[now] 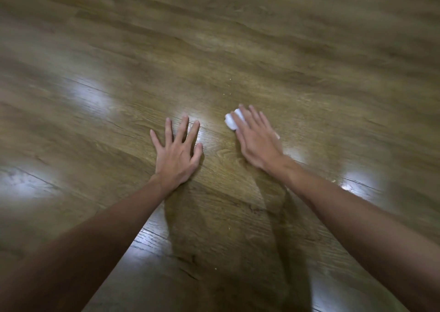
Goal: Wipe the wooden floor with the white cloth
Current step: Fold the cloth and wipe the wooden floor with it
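Fingers of the right hand (256, 140) lie straight and close together, pressed flat on the white cloth (232, 121); nothing curled round it that I can see. Left hand (177, 149) fingers spread wide, palm down on the wooden floor (238, 49), bearing weight, holding nothing. Cloth sits bunched under the right fingertips, its visible lump poking out at about 10 o'clock from that hand; a sliver of white shows at the hand's 3 o'clock side, blurred. Cloth lies near the left hand, at its 2 o'clock, apart from it. Judgement: cloth is light, soft, easily crumpled, and will slide readily on the glossy boards, so it needs downward pressure from a flat palm over its middle rather than a pinch at the edge; as it stands, only part is covered and it could roll or slip out at 10 o'clock. Small pale specks lie on the boards at 12 o'clock from the cloth. Open floor extends widely toward 12, 9 and 3 o'clock; a blurred grey object at far 11 o'clock, well apart; no wall edge identifiable
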